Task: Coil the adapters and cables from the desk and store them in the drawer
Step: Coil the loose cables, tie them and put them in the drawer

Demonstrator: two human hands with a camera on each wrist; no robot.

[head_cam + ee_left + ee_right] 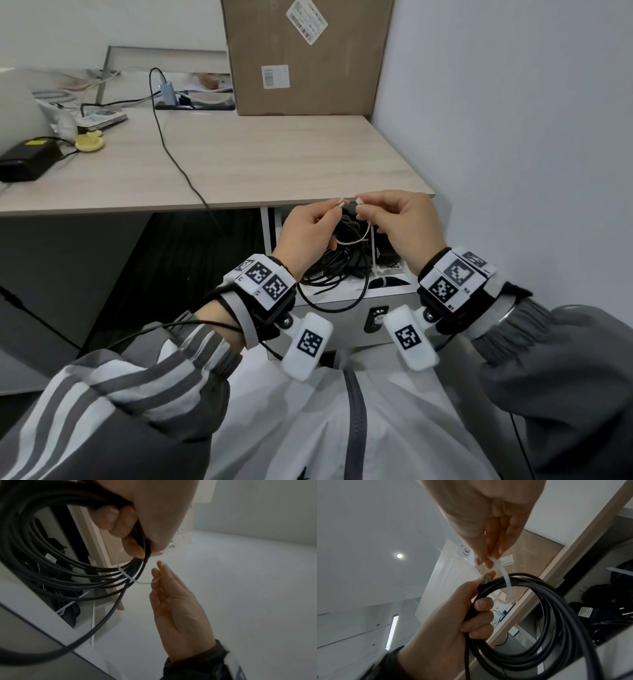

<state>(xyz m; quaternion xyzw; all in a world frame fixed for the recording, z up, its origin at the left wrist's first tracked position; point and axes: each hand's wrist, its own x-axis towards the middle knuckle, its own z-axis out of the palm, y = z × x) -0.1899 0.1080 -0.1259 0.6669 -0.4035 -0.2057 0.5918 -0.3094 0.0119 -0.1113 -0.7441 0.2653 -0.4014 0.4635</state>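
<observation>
A coiled black cable [344,303] hangs over the open drawer [342,296] below the desk edge. My left hand [310,228] grips the coil [556,615], its fingers curled round the strands [51,563], and its thumb and forefinger pinch one end of a white zip tie [356,240]. The tie [506,584] loops under the coil's strands [123,573]. My right hand [400,222] pinches the tie's other end between thumb and forefinger, close to the left hand's end. The two ends are apart.
Several black cables and adapters lie in the drawer [68,608]. On the desk [274,161] are a thin black cable [171,147], a black power adapter [27,161], a power strip [195,102] and a cardboard box [301,58]. A wall [513,137] stands close on the right.
</observation>
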